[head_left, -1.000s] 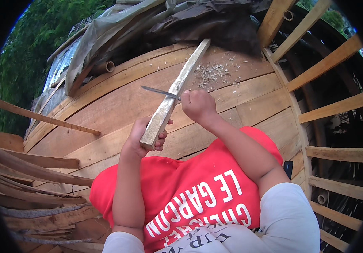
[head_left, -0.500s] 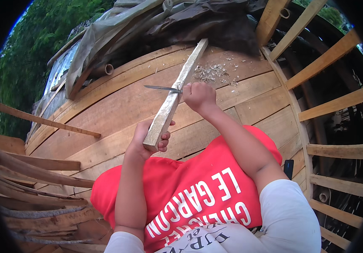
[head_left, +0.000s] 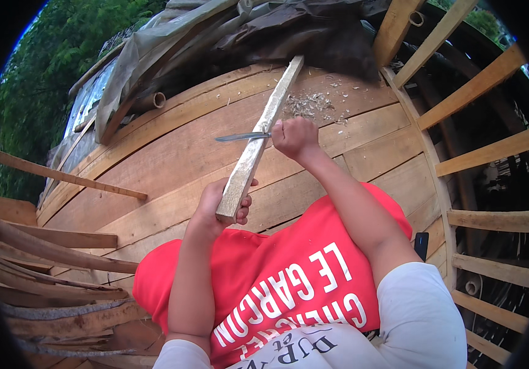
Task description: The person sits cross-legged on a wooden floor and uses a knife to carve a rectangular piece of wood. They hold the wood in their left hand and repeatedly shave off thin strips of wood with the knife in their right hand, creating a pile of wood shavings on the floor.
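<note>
A long pale wooden stick [head_left: 263,133] slants from my lap up to the planks ahead, its far end resting there. My left hand [head_left: 218,206] grips its near end. My right hand [head_left: 294,136] is closed on the handle of a knife [head_left: 243,136], whose blade lies flat across the stick about halfway up, pointing left. Wood shavings [head_left: 314,103] lie scattered by the stick's far end. A red cloth with white letters [head_left: 289,270] covers my lap.
Curved wooden planks [head_left: 172,154] form the surface in front. A dark plastic sheet [head_left: 240,31] is heaped at the back. Wooden slats [head_left: 480,160] stand at the right, loose boards [head_left: 43,252] at the left, green trees [head_left: 37,80] beyond.
My right hand and the knife have slid further up the stick, away from me. The left hand keeps its hold on the near end.
</note>
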Motion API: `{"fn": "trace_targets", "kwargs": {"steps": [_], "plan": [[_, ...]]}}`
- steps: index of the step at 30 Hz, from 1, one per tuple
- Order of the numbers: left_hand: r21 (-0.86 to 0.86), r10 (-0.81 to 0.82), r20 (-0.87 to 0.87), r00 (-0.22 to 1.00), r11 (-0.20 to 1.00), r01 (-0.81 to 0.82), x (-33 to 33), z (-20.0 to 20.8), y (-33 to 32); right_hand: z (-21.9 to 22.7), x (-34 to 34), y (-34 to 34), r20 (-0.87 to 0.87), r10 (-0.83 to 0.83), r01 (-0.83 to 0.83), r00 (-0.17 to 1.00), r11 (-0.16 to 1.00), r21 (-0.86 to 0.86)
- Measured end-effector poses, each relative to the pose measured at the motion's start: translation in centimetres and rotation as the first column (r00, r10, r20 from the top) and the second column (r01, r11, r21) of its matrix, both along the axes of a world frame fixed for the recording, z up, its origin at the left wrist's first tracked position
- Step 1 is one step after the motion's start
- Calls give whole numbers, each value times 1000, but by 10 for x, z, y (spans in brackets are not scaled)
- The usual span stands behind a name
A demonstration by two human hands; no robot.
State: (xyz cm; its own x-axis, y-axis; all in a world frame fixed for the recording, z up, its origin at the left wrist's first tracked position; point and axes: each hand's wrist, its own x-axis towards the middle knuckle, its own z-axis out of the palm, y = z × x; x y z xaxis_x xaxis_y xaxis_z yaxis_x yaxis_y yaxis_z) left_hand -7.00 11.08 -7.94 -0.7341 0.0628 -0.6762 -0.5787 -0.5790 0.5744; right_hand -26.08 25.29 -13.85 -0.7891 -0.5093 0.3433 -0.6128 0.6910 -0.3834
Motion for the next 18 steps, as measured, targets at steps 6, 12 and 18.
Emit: {"fn": "trace_targets", "kwargs": {"steps": [6, 12, 18], "plan": [[53, -28, 5, 1000, 998, 28, 5, -2, -21, -6, 32, -9, -40, 38, -38, 998, 999, -5], [210, -29, -37, 999, 977, 36, 2, -4, -32, -6, 35, -19, -1, -87, 87, 996, 994, -63], [130, -74, 20, 997, 989, 71, 3, 3, 2, -6, -39, 21, 199, -403, 375, 893, 913, 162]]}}
